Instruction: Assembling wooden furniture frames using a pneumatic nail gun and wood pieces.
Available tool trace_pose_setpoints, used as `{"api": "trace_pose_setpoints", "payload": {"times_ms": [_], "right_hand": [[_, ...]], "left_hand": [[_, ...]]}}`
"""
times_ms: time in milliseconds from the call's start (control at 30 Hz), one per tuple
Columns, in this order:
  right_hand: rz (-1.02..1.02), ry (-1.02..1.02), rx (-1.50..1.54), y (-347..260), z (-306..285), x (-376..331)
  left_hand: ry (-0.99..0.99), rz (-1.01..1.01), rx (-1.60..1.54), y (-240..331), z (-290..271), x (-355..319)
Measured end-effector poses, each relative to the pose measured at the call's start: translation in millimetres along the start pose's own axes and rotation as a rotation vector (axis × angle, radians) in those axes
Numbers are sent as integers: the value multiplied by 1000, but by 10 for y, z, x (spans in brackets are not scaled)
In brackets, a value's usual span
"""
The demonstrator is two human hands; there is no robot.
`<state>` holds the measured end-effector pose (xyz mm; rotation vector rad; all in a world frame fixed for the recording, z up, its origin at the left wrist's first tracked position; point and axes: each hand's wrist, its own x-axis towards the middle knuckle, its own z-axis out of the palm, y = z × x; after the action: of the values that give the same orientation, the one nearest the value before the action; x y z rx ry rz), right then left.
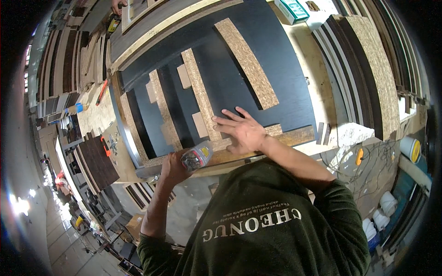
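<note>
Pressing rough chipboard strip (258, 138), R hand (241, 131) — flat

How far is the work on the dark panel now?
Several chipboard strips already lie across the dark panel. In hand: the right hand presses flat on the near strip at the panel's edge, while the left hand holds a power tool beside it. Small loose blocks lie between the strips.
</note>
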<state>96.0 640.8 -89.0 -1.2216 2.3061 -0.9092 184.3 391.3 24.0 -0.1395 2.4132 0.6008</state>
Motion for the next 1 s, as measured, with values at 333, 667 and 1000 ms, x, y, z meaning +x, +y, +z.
{"api": "trace_pose_setpoints", "payload": {"times_ms": [333,667,1000], "right_hand": [[11,5,-4,6,12,3],[30,-13,14,-20,-21,9],[16,5,-22,2,-1,6]], "left_hand": [[62,45,53,176,-85,56],[40,43,-14,25,16,94],[50,70,12,156,-63,103]]}}
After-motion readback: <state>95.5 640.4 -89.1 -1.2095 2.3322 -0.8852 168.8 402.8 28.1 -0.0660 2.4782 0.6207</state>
